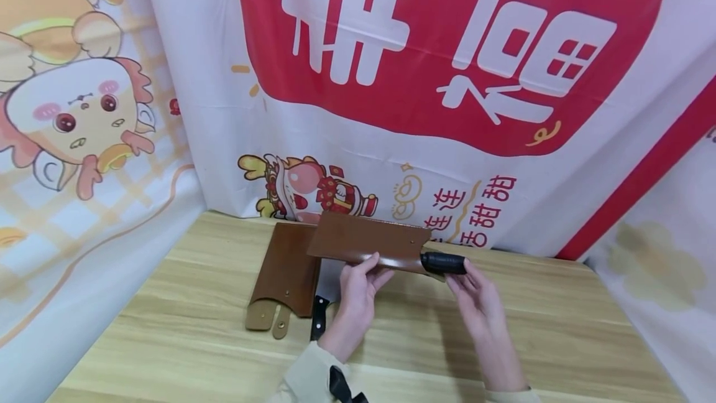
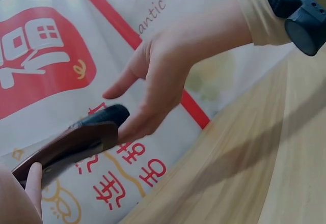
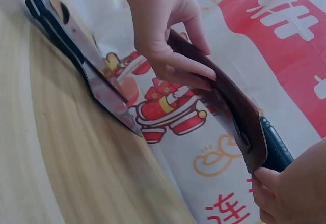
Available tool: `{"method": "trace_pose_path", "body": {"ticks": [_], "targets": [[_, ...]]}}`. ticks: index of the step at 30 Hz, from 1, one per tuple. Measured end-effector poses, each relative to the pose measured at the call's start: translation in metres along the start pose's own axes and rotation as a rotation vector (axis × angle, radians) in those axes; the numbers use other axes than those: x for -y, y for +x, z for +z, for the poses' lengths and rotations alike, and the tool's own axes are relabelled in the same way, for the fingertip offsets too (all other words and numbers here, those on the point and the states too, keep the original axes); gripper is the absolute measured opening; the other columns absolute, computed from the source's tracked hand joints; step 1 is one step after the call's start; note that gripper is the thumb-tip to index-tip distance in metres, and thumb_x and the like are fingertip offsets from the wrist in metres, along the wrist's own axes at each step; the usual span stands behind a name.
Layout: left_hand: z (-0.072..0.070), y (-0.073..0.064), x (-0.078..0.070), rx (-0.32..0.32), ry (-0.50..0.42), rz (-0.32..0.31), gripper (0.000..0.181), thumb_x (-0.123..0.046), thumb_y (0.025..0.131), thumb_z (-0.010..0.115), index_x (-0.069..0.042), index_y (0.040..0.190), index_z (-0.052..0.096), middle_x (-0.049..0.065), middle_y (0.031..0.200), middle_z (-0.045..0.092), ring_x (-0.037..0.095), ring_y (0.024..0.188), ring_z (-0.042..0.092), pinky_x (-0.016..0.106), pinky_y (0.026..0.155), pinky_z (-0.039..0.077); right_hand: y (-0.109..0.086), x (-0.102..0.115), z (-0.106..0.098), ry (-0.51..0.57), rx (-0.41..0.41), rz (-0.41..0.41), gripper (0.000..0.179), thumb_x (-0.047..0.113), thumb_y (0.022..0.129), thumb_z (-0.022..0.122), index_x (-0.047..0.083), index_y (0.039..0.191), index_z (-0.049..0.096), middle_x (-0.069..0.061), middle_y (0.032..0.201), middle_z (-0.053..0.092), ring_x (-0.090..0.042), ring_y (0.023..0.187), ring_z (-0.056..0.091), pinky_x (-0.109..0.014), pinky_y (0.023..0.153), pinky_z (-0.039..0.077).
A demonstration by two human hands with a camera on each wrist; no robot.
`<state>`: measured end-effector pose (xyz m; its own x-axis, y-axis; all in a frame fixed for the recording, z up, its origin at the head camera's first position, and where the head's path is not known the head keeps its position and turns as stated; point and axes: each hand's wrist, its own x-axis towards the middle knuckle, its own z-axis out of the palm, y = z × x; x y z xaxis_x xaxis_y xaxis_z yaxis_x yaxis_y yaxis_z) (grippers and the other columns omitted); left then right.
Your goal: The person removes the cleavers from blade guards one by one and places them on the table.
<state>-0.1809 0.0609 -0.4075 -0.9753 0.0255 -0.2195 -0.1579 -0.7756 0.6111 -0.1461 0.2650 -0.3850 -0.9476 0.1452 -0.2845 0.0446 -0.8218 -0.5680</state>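
My left hand (image 1: 358, 294) grips a brown leather knife sheath (image 1: 369, 238) by its lower edge, thumb on the front and fingers behind. A black knife handle (image 1: 444, 262) sticks out of the sheath's right end; the blade is hidden inside. Beside that end is my right hand (image 1: 483, 303), its fingertips at the handle's butt. In the left wrist view, the thumb of this right hand (image 2: 163, 81) stands apart from the handle. The sheath is raised above the table and tilted.
On the wooden table (image 1: 184, 316) at left lies a second brown sheath (image 1: 285, 260) with tan straps. Next to it is a knife with a riveted black handle (image 1: 319, 316), partly hidden by my left hand. A printed cloth (image 1: 207, 79) hangs behind the table's back edge.
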Motion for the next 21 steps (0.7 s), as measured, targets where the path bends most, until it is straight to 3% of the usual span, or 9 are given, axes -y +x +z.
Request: {"method": "trace_pose_path", "body": {"ticks": [4,6,8,11,13,15,16,18,21], "targets": [[0.001,-0.006,0.0,0.011,0.016,-0.004,0.043,0.002,0.1,0.06,0.007,0.136,0.038,0.022,0.127,0.055,0.026,0.105,0.067,0.037,0.092,0.059,0.003,-0.002,0.001,0.161,0.016,0.049,0.07,0.0,0.107,0.046,0.009,0.163,0.004,-0.014,0.169,0.007,-0.021,0.157,0.011,-0.032,0.121,0.022],[0.003,-0.008,0.0,0.024,0.022,-0.001,0.044,0.001,0.101,0.06,0.007,0.138,0.038,0.022,0.129,0.055,0.028,0.108,0.067,0.038,0.094,0.058,0.003,-0.001,0.0,0.25,0.011,0.069,0.076,-0.003,0.106,0.048,0.013,0.164,0.002,-0.023,0.161,0.03,-0.018,0.156,0.012,-0.03,0.121,0.022],[0.004,-0.01,0.0,0.029,0.019,-0.001,0.044,0.001,0.101,0.06,0.007,0.138,0.038,0.022,0.128,0.056,0.028,0.108,0.068,0.037,0.093,0.058,0.004,0.002,-0.002,0.308,0.006,0.084,0.078,-0.006,0.104,0.049,0.015,0.165,0.005,-0.029,0.141,0.052,-0.017,0.155,0.016,-0.03,0.12,0.023],[0.006,-0.011,0.001,0.034,0.01,-0.01,0.043,0.002,0.1,0.06,0.007,0.137,0.038,0.021,0.126,0.057,0.026,0.106,0.069,0.038,0.092,0.059,0.004,0.003,-0.003,0.376,0.014,0.115,0.081,-0.009,0.104,0.048,0.017,0.166,0.004,-0.029,0.138,0.054,-0.019,0.154,0.016,-0.035,0.121,0.023],[0.007,-0.012,0.002,0.038,0.005,-0.019,0.043,0.002,0.1,0.06,0.007,0.136,0.039,0.021,0.125,0.057,0.024,0.104,0.069,0.038,0.092,0.059,0.004,0.002,-0.002,0.38,0.035,0.129,0.081,-0.007,0.105,0.045,0.017,0.166,-0.003,-0.023,0.163,0.028,-0.021,0.155,0.012,-0.037,0.121,0.02],[0.007,-0.013,0.004,0.045,0.002,-0.024,0.043,0.002,0.1,0.061,0.006,0.137,0.04,0.02,0.124,0.057,0.023,0.102,0.069,0.039,0.093,0.059,0.003,0.0,-0.001,0.379,0.047,0.138,0.081,-0.003,0.107,0.043,0.017,0.166,-0.009,-0.009,0.172,0.002,-0.021,0.157,0.007,-0.038,0.121,0.018],[0.007,-0.014,0.005,0.051,-0.001,-0.027,0.043,0.002,0.099,0.061,0.006,0.136,0.04,0.019,0.124,0.056,0.022,0.101,0.068,0.04,0.093,0.059,0.004,0.0,-0.001,0.383,0.044,0.142,0.082,-0.002,0.107,0.043,0.018,0.166,-0.009,-0.006,0.172,-0.002,-0.021,0.156,0.007,-0.037,0.121,0.018],[0.007,-0.015,0.007,0.06,-0.01,-0.027,0.043,0.003,0.099,0.061,0.006,0.136,0.039,0.019,0.122,0.056,0.022,0.099,0.067,0.041,0.093,0.058,0.005,-0.001,-0.001,0.386,0.037,0.137,0.082,0.0,0.107,0.045,0.018,0.166,-0.009,-0.006,0.172,0.002,-0.019,0.156,0.009,-0.035,0.121,0.018],[0.007,-0.017,0.009,0.068,-0.026,-0.035,0.045,0.005,0.098,0.061,0.005,0.137,0.038,0.018,0.121,0.055,0.022,0.098,0.066,0.044,0.093,0.058,0.007,-0.002,-0.004,0.419,0.017,0.134,0.083,0.002,0.106,0.05,0.024,0.166,-0.003,-0.02,0.16,0.033,-0.023,0.152,0.027,-0.034,0.12,0.024]]}}
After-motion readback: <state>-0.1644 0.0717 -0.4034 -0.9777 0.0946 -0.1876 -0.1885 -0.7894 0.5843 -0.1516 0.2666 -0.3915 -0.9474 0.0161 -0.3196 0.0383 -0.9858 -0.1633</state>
